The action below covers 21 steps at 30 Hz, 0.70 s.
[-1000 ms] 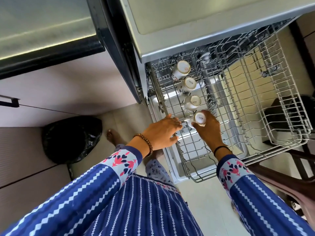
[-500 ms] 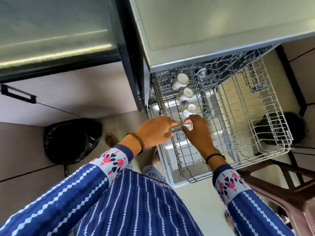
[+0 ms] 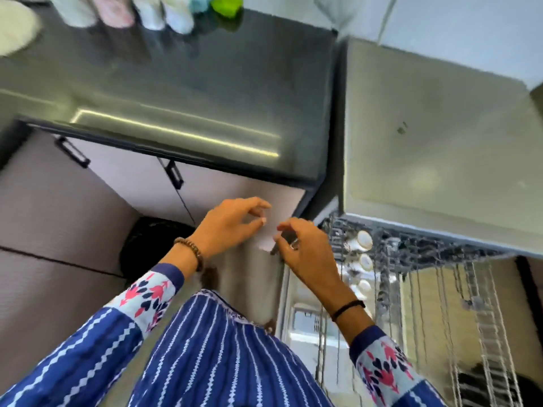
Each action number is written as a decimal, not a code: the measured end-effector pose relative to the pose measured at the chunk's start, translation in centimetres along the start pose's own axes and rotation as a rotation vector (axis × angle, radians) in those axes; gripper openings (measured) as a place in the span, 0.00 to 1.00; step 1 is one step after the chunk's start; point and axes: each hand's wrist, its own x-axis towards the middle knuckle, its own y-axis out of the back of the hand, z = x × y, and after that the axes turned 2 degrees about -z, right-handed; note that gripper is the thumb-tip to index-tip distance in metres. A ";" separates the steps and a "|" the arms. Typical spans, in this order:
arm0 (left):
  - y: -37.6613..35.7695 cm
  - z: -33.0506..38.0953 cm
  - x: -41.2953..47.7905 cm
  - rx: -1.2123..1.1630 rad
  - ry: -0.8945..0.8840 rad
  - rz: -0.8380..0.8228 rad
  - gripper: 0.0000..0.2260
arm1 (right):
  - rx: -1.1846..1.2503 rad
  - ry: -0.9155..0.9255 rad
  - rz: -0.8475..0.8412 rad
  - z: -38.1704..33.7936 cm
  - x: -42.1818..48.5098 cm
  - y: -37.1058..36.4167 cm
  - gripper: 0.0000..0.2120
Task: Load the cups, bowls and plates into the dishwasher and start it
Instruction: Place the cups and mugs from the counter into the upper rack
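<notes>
The view is blurred. The dishwasher's upper wire rack (image 3: 484,333) is pulled out at the lower right. A row of upturned white cups (image 3: 363,240) stands along its left side. My left hand (image 3: 229,224) and my right hand (image 3: 305,254) hover side by side above the rack's left edge, in front of the cabinet. Their fingers are loosely curled and hold nothing. Several pale cups or bowls (image 3: 111,13) and a white plate (image 3: 14,27) sit on the dark countertop (image 3: 176,83) at the top left.
The dishwasher's grey top (image 3: 426,157) fills the upper right. A green item (image 3: 226,5) lies on the counter's far edge. Cabinet doors with black handles (image 3: 174,174) are under the counter. A black bag (image 3: 152,245) sits on the floor below my left hand.
My right hand has let go of the nearest cup in the rack. Both hands rose and moved left, away from the rack. The camera tilted up, bringing the countertop and its dishes into view.
</notes>
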 end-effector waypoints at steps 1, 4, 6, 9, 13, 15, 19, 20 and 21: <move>1.1 -0.3 -0.1 -0.036 0.018 0.055 0.14 | 0.002 0.044 0.005 -1.1 1.3 0.3 0.10; 4.8 -1.8 -0.1 -0.093 0.059 0.226 0.13 | 0.016 0.144 -0.018 -5.0 5.8 0.8 0.09; 6.9 -2.9 0.5 -0.130 0.080 0.289 0.13 | 0.023 0.203 -0.018 -7.1 8.8 0.9 0.08; 10.4 -4.8 1.9 -0.156 0.116 0.363 0.12 | 0.030 0.274 -0.028 -10.5 13.8 0.5 0.08; 15.3 -7.8 4.2 -0.162 0.137 0.439 0.12 | 0.033 0.306 -0.052 -14.1 20.4 -0.7 0.07; 18.0 -9.8 5.7 -0.175 0.149 0.474 0.12 | 0.030 0.320 -0.052 -15.9 23.9 -1.8 0.07; 23.1 -13.6 8.6 -0.178 0.169 0.518 0.12 | 0.045 0.324 -0.077 -18.9 30.5 -3.9 0.07; 24.4 -14.6 9.3 -0.180 0.173 0.528 0.12 | 0.045 0.315 -0.082 -19.6 32.1 -4.4 0.07; 25.4 -15.4 9.9 -0.188 0.185 0.531 0.12 | 0.043 0.303 -0.084 -20.1 33.5 -4.8 0.07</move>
